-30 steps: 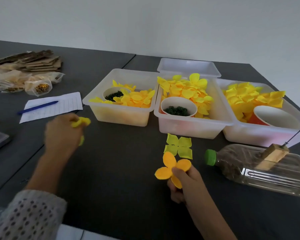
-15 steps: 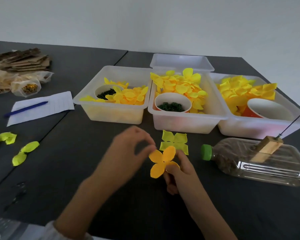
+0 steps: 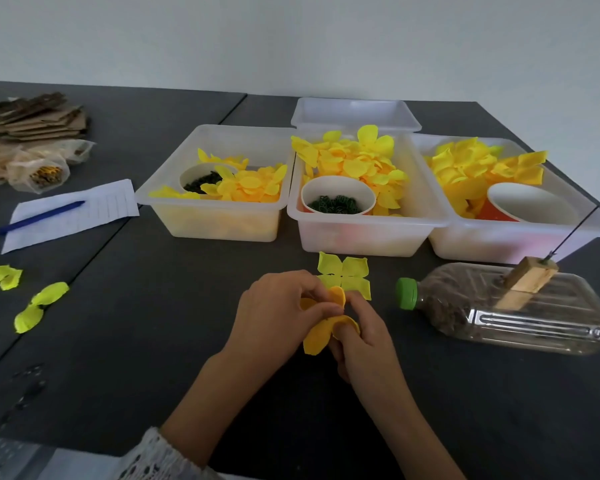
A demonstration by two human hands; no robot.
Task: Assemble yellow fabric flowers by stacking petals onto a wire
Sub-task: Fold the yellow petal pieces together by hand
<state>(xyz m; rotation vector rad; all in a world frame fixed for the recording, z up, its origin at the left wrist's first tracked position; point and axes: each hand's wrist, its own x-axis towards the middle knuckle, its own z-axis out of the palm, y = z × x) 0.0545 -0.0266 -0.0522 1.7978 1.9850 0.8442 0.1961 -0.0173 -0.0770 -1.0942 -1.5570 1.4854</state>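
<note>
Both hands meet over the middle of the dark table. My left hand (image 3: 278,313) pinches the orange-yellow petal piece (image 3: 317,336) from the left, thumb and fingers on its centre. My right hand (image 3: 364,337) grips the same piece from below and to the right. A pale yellow four-petal piece (image 3: 352,271) lies flat on the table just beyond my fingers. A thin dark wire (image 3: 574,233) rises from a wooden block (image 3: 527,280) on a plastic bottle (image 3: 510,306) lying at the right. No wire shows between my hands.
Three clear tubs (image 3: 222,223) (image 3: 361,233) (image 3: 499,240) of yellow petals and paper cups stand in a row behind; an empty tub (image 3: 354,114) sits farther back. Two loose pale petals (image 3: 39,306) (image 3: 0,277) lie at left, near paper with a blue pen (image 3: 42,216). Cardboard and bags are far left.
My left hand dropped the pale petals at the left and came across to pinch the orange-yellow piece held by my right hand. The piece is now folded between both hands.
</note>
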